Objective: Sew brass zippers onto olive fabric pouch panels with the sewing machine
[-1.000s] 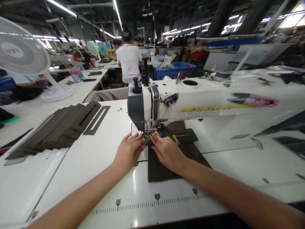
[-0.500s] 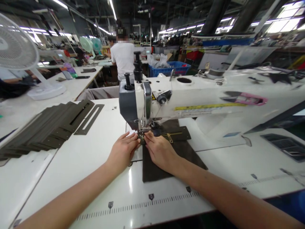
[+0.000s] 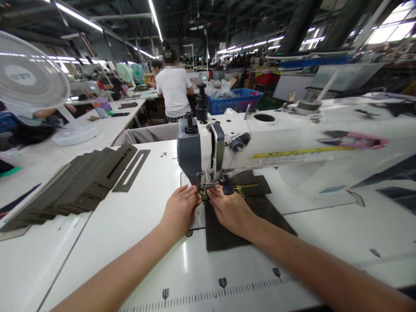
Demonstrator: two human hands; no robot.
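Observation:
A white and grey sewing machine [image 3: 208, 147] stands on the white table [image 3: 123, 225]. A dark olive fabric piece [image 3: 227, 236] with a brass zipper [image 3: 242, 187] lies under its presser foot. My left hand [image 3: 180, 210] rests beside the needle at the fabric's left edge, fingers stretched flat. My right hand [image 3: 229, 210] lies flat on the fabric just right of the needle, fingertips close to the presser foot. Neither hand grips anything.
A fanned row of dark slotted fabric pieces [image 3: 81, 182] lies on the table at left. A white desk fan [image 3: 30, 82] stands on the neighbouring table. A person in a white shirt [image 3: 174, 93] stands behind the machine by a blue crate [image 3: 237, 100]. Pink-handled scissors [image 3: 354, 141] lie on the machine arm.
Both hands stay at the needle on the fabric. The view has shifted slightly; the fabric seems to sit a little further under the foot.

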